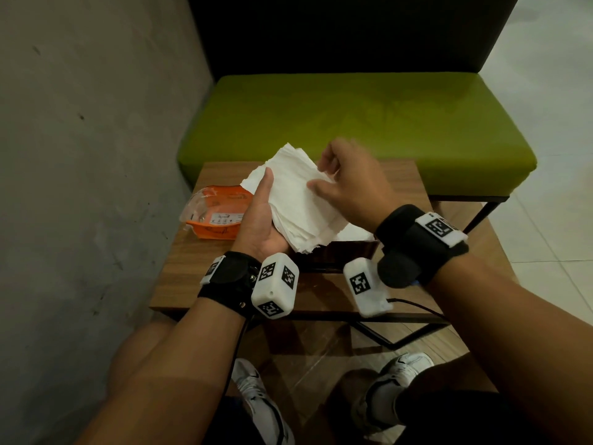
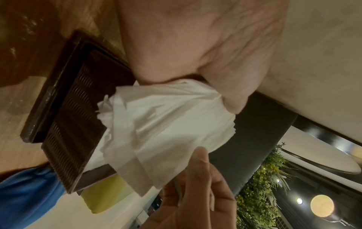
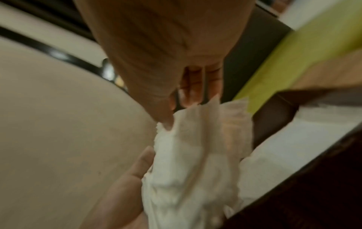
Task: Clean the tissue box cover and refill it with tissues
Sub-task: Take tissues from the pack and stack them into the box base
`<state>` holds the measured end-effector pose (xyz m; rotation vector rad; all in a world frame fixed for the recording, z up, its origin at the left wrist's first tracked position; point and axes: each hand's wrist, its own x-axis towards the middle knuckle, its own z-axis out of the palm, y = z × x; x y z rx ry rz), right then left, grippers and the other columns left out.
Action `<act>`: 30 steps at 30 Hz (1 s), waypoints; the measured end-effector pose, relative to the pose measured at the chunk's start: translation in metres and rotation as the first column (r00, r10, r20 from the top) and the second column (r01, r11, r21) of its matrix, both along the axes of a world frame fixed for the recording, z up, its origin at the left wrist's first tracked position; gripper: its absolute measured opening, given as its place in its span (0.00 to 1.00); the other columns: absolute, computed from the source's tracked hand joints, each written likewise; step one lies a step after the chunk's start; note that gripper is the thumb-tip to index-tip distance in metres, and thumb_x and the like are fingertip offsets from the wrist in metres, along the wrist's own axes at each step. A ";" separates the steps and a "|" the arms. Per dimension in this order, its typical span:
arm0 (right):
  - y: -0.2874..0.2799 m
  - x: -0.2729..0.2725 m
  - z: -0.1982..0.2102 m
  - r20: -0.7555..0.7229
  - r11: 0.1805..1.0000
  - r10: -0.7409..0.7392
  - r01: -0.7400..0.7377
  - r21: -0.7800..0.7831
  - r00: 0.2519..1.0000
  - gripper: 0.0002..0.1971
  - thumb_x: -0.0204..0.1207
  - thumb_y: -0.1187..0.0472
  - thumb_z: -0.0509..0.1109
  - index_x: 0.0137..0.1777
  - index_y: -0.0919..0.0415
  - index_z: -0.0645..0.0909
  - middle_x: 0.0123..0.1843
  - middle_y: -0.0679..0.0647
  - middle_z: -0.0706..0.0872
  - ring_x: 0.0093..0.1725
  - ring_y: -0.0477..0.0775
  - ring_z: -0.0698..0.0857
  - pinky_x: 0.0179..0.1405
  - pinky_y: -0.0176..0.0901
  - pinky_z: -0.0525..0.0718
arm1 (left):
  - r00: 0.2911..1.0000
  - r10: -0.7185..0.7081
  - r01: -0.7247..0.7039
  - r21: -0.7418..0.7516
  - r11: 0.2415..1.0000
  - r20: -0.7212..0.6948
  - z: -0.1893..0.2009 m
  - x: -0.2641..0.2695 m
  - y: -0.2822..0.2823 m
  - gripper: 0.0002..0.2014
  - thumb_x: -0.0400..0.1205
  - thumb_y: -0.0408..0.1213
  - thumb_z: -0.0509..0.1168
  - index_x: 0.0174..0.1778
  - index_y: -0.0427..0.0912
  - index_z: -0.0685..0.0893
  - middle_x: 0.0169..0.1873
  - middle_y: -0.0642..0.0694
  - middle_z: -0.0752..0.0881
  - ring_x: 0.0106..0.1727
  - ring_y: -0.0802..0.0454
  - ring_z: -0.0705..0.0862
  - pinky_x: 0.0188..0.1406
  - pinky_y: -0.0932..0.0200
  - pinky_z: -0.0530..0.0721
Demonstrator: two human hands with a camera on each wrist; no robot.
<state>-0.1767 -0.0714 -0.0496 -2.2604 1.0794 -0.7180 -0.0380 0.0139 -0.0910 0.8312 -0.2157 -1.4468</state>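
A thick stack of white tissues hangs tilted above the table. My left hand holds it from below, the thumb lying along its left edge; the other fingers are hidden under the paper. My right hand pinches the stack's upper right edge between thumb and fingers. Right under the stack sits the dark brown ribbed tissue box cover, open side up. White tissue shows inside it.
An opened orange tissue pack lies at the table's left rear. The small wooden table has a grey wall on its left and a green bench behind it. A blue cloth lies beside the cover.
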 end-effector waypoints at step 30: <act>0.008 0.018 -0.014 -0.142 0.986 0.165 -0.166 0.002 0.976 0.09 0.83 0.55 0.73 0.44 0.59 0.84 0.35 0.50 0.84 0.34 0.49 0.77 0.33 0.45 0.69 | 1.000 0.012 -0.011 -0.053 0.999 0.013 -0.009 0.012 0.001 0.48 0.83 0.78 0.49 0.79 0.38 0.80 0.73 0.31 0.87 0.74 0.33 0.87 0.77 0.29 0.80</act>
